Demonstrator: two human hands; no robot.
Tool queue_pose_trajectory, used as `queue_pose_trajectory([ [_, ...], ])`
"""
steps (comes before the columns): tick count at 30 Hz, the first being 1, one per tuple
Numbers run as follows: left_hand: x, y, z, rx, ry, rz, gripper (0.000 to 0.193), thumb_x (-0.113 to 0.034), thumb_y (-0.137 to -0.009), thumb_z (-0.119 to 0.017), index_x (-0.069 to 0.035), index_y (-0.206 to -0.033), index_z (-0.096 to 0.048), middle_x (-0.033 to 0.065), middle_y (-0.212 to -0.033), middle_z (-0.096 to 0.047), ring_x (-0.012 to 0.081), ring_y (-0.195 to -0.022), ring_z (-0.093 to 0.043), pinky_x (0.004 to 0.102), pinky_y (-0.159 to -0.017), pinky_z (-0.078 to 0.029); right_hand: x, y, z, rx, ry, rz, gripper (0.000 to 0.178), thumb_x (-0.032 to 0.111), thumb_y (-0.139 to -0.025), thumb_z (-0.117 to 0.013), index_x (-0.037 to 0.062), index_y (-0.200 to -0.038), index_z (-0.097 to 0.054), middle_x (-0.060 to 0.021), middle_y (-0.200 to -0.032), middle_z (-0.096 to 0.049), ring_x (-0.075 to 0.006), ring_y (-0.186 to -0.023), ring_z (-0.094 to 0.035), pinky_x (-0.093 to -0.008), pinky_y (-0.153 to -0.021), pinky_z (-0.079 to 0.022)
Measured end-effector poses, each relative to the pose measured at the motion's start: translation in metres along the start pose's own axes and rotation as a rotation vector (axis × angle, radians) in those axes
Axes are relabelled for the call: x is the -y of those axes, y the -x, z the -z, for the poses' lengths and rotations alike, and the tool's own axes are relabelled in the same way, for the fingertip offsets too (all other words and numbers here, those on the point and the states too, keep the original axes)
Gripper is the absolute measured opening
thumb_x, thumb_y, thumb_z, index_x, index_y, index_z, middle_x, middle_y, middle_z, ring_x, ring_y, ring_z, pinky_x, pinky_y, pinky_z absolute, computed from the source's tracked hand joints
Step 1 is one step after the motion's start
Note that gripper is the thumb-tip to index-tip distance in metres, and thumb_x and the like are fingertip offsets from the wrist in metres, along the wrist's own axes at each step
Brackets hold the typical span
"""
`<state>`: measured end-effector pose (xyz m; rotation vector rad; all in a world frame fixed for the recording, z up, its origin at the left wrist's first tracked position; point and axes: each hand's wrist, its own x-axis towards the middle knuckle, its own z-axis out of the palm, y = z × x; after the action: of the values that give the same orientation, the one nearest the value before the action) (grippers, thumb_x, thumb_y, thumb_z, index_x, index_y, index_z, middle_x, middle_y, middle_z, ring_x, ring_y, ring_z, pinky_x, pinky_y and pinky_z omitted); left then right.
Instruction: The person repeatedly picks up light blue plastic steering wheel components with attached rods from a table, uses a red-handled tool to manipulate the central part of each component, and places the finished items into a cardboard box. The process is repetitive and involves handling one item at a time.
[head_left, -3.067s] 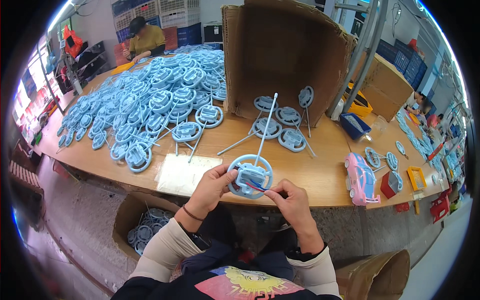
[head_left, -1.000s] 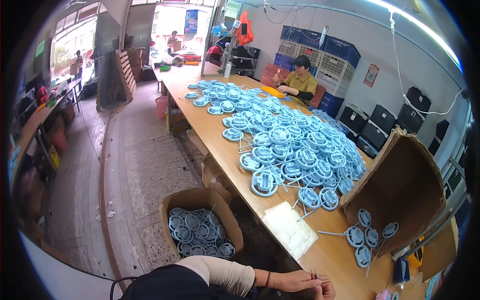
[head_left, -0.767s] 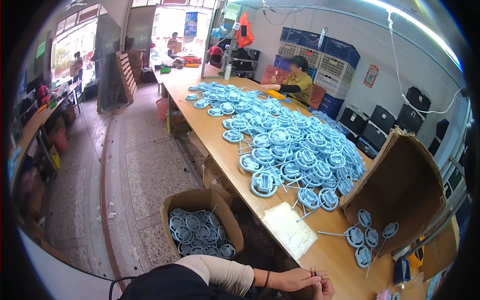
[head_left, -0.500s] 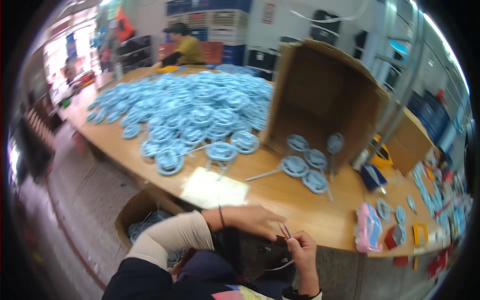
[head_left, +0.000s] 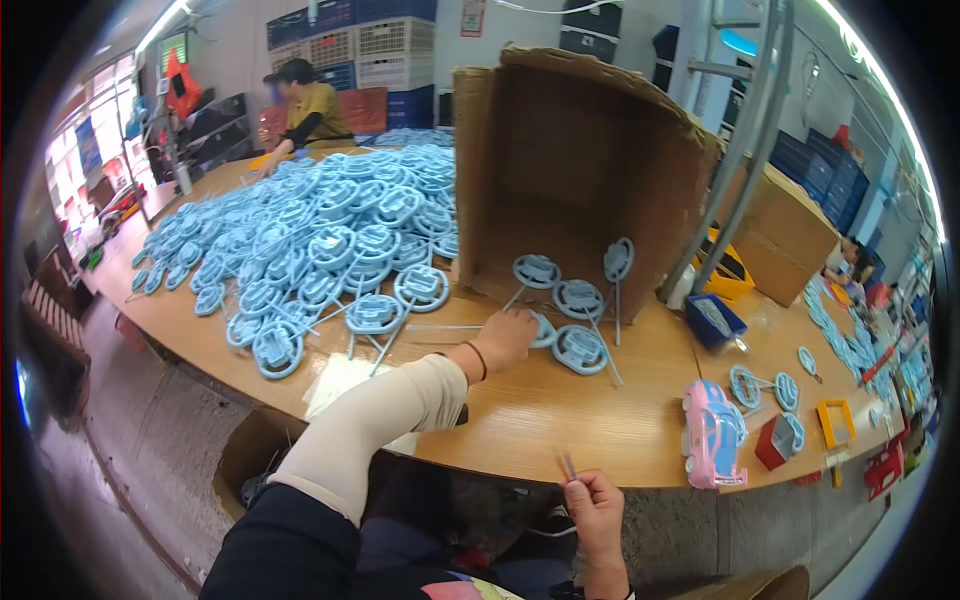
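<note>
Left hand (head_left: 507, 340) outstretched, right hand (head_left: 596, 503) low — pinching wires (head_left: 568, 466)

A wooden table (head_left: 620, 430) stands on grey floor (head_left: 150, 400) before a pale wall (head_left: 530, 30).

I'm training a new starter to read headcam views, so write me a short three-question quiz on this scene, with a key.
1. Multiple choice: what does the right hand hold?
A) a screwdriver
B) thin wires
C) a paper cup

2. True or false: the left hand is at a light-blue steering wheel in front of the open cardboard box.

3. Short answer: what colours are the body and windows of the toy car on the table?

Key: 1. B; 2. True; 3. Pink body, blue windows.
</note>
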<state>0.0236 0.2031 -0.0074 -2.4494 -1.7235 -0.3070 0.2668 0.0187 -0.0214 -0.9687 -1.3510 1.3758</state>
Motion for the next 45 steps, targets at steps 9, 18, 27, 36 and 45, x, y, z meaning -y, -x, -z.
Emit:
queue_pose_trajectory([
  [9,-0.047,0.157,0.083,-0.297,0.317,-0.743,0.024,-0.011,-0.078,-0.05,-0.006,-0.101,-0.05,0.0141,-0.111,-0.052,0.0317,-0.102,-0.052,0.0381,-0.084,-0.045,-0.01,-0.026,0.004,0.005,-0.063,-0.355,0.022,0.02,-0.089,-0.052,-0.0004,-0.093,-0.06,-0.0059,-0.083,-0.059,-0.0128,-0.073,-0.056,-0.0255,-0.064,-0.045],
  [18,-0.056,0.214,0.065,-0.436,0.956,0.015,0.032,-0.02,-0.087,-0.048,-0.006,-0.116,-0.048,0.0134,-0.11,-0.053,0.0275,-0.101,-0.054,0.0375,-0.084,-0.045,0.027,-0.001,-0.063,0.057,-0.078,-0.123,0.026,0.022,-0.09,-0.05,0.0002,-0.081,-0.059,0.0005,-0.069,-0.055,-0.0054,-0.052,-0.045,-0.0201,-0.044,-0.03],
  [27,-0.058,0.229,0.037,0.059,2.02,0.198,0.034,-0.03,-0.089,-0.052,-0.006,-0.112,-0.054,-0.0026,-0.09,-0.058,0.0069,-0.077,-0.052,0.0226,-0.066,-0.045,0.032,0.004,-0.078,0.097,0.248,0.335,0.015,0.016,-0.089,-0.05,0.0041,-0.082,-0.056,0.0026,-0.06,-0.046,-0.004,-0.046,-0.036,-0.0194,-0.041,-0.025],
  [36,-0.045,0.237,0.061,-0.166,1.99,0.508,0.027,-0.017,-0.088,-0.054,-0.001,-0.111,-0.055,0.002,-0.09,-0.061,0.0068,-0.078,-0.056,0.022,-0.069,-0.048,0.046,0.012,-0.068,0.246,0.735,0.215,0.018,0.021,-0.082,-0.059,0.0039,-0.083,-0.052,-0.011,-0.065,-0.057,-0.0266,-0.058,-0.056,-0.0334,-0.055,-0.043],
  [45,-0.066,0.225,0.047,-0.155,2.062,0.513,0.031,-0.015,-0.09,-0.051,0.001,-0.116,-0.05,0.0058,-0.1,-0.06,0.013,-0.088,-0.058,0.0276,-0.077,-0.049,0.04,0.005,-0.056,0.197,0.79,0.232,0.022,0.025,-0.08,-0.062,0.0057,-0.082,-0.052,-0.0103,-0.068,-0.059,-0.0287,-0.063,-0.058,-0.0354,-0.056,-0.044],
])
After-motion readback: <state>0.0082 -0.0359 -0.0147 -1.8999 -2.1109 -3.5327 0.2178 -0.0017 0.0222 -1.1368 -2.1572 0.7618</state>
